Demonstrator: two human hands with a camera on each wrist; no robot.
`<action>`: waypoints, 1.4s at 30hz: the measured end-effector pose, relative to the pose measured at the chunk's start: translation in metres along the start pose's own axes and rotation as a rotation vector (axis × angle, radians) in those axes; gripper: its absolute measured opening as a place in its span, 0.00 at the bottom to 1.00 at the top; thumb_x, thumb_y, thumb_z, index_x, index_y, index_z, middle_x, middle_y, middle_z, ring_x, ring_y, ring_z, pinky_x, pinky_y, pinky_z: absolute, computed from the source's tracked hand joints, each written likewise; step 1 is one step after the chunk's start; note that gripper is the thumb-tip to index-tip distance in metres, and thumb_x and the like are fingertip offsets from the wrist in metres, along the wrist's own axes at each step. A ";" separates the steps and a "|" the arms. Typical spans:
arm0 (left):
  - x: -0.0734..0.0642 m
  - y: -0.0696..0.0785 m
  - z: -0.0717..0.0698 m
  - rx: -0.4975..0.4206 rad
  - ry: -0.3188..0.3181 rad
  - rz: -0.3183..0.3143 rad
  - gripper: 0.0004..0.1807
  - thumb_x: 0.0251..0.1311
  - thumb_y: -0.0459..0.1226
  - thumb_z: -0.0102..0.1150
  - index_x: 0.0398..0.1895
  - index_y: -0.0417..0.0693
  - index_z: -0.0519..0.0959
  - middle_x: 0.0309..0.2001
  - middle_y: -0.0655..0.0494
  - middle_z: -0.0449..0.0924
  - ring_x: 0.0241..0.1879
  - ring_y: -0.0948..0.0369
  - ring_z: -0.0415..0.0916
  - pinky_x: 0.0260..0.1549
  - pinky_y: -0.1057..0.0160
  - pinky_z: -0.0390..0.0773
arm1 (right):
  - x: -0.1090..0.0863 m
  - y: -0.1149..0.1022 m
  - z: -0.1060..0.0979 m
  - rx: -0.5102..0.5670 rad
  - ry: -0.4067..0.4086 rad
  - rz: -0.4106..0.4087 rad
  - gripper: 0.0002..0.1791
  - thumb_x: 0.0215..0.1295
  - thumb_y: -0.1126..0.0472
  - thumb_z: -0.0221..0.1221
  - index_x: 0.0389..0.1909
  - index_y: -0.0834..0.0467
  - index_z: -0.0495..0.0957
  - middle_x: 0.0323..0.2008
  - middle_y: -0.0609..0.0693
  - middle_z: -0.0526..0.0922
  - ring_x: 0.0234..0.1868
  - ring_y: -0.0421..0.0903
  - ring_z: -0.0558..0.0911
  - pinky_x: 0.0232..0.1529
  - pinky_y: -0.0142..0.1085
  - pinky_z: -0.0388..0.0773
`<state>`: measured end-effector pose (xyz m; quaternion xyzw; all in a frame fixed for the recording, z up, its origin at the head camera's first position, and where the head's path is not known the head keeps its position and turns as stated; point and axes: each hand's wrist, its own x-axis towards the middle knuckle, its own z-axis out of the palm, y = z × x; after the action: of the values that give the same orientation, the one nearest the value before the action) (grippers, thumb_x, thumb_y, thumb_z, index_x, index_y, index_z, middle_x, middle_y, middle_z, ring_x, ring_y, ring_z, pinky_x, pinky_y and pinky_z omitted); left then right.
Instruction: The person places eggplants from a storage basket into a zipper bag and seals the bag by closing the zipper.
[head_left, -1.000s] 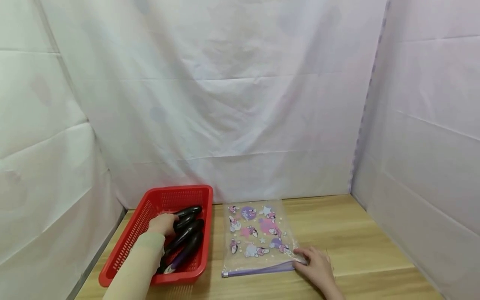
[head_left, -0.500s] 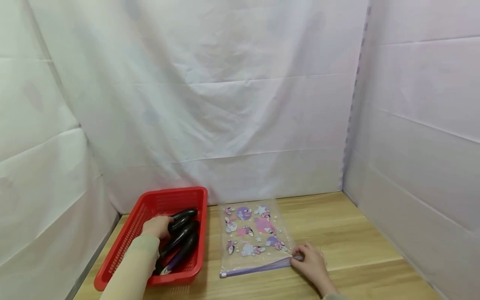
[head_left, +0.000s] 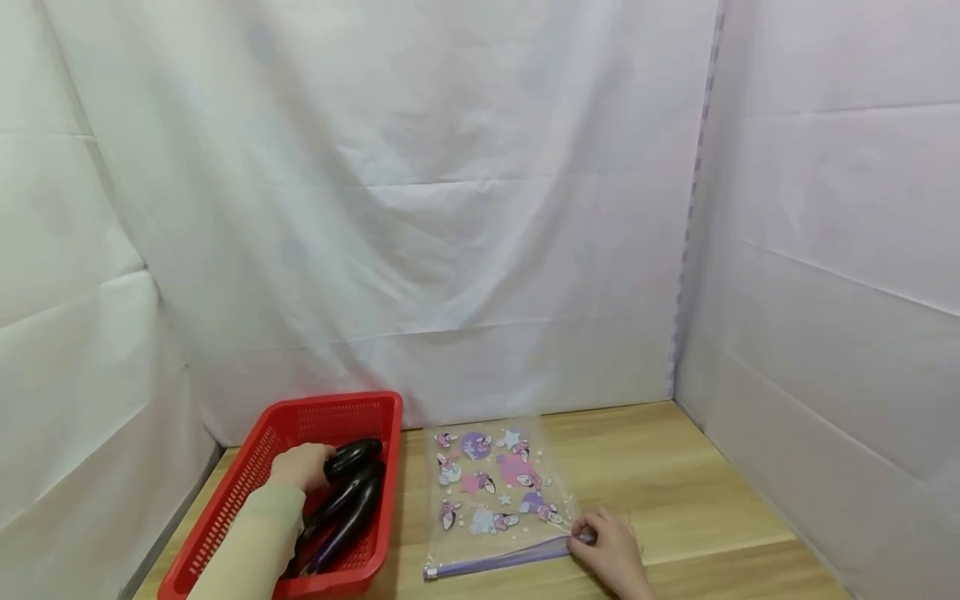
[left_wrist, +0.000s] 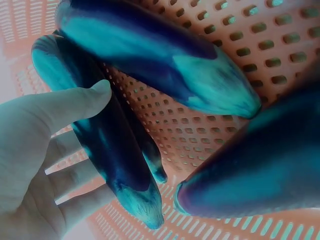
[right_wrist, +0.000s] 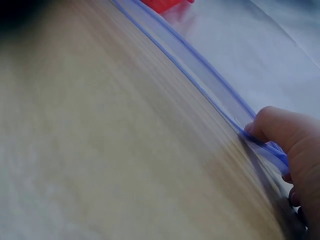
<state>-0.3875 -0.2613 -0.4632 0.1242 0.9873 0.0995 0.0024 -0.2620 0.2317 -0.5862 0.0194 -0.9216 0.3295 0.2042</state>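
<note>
In the head view my left hand point(head_left: 300, 465) is down inside the red plastic basket point(head_left: 394, 475), at the upper end of several dark eggplants point(head_left: 345, 525). Seen from the left wrist, the thumb lies across one eggplant point(left_wrist: 117, 140) while the fingers pass behind it, gripping it. Another eggplant point(left_wrist: 145, 55) lies just above it, and a third point(left_wrist: 260, 160) is close to the camera. My right hand point(head_left: 611, 557) pinches the right corner of a clear printed zipper bag point(head_left: 487, 492) by its purple zip edge point(right_wrist: 200, 85). The bag lies flat, mouth toward me, its slider at the left end.
Basket and bag rest side by side on a wood-grain table point(head_left: 675, 483). White cloth point(head_left: 450, 250) hangs behind the table and along both sides. The basket's perforated wall point(left_wrist: 270, 45) surrounds the left hand.
The head view has shifted, so everything sits further left and lower. My right thumb and fingers have closed on the bag's corner. The upper eggplants have shifted slightly at my left hand.
</note>
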 end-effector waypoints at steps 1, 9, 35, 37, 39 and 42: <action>-0.002 -0.002 0.000 -0.005 0.008 -0.003 0.17 0.40 0.34 0.76 0.36 0.55 0.83 0.29 0.58 0.78 0.26 0.57 0.70 0.26 0.53 0.75 | 0.000 -0.001 0.001 0.009 0.001 -0.003 0.14 0.41 0.56 0.72 0.20 0.39 0.74 0.23 0.33 0.67 0.26 0.34 0.66 0.41 0.42 0.59; -0.004 -0.008 -0.003 -0.010 0.007 0.001 0.20 0.43 0.33 0.73 0.44 0.53 0.84 0.34 0.55 0.81 0.30 0.56 0.73 0.28 0.50 0.75 | 0.000 -0.007 0.000 0.025 -0.018 0.029 0.14 0.43 0.57 0.72 0.20 0.40 0.74 0.25 0.36 0.68 0.28 0.36 0.67 0.42 0.42 0.60; -0.019 0.010 -0.020 0.009 0.018 0.055 0.21 0.40 0.36 0.75 0.43 0.50 0.85 0.36 0.56 0.82 0.31 0.57 0.73 0.32 0.50 0.77 | -0.012 0.002 -0.001 0.026 -0.004 0.023 0.14 0.41 0.57 0.72 0.19 0.40 0.75 0.23 0.35 0.68 0.26 0.36 0.67 0.39 0.41 0.60; -0.019 0.011 -0.024 0.013 0.028 0.058 0.21 0.39 0.36 0.75 0.43 0.49 0.85 0.36 0.55 0.82 0.32 0.56 0.74 0.34 0.48 0.77 | -0.009 0.001 -0.001 0.025 -0.001 0.023 0.14 0.41 0.57 0.72 0.18 0.40 0.75 0.23 0.35 0.68 0.27 0.36 0.67 0.39 0.41 0.61; -0.020 0.011 -0.026 0.021 0.033 0.061 0.22 0.40 0.36 0.75 0.44 0.48 0.85 0.38 0.54 0.83 0.34 0.55 0.75 0.34 0.47 0.77 | -0.006 0.000 -0.001 0.022 0.002 0.021 0.14 0.41 0.57 0.72 0.18 0.40 0.75 0.23 0.35 0.68 0.27 0.37 0.67 0.38 0.40 0.60; -0.021 0.009 -0.028 0.035 0.041 0.057 0.23 0.42 0.36 0.74 0.47 0.48 0.84 0.41 0.53 0.83 0.38 0.53 0.77 0.35 0.47 0.78 | -0.003 -0.002 0.000 0.021 0.016 0.002 0.14 0.40 0.58 0.72 0.18 0.40 0.75 0.23 0.35 0.68 0.26 0.36 0.66 0.36 0.38 0.59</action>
<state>-0.3655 -0.2639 -0.4346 0.1503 0.9847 0.0849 -0.0230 -0.2592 0.2296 -0.5863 0.0178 -0.9165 0.3394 0.2111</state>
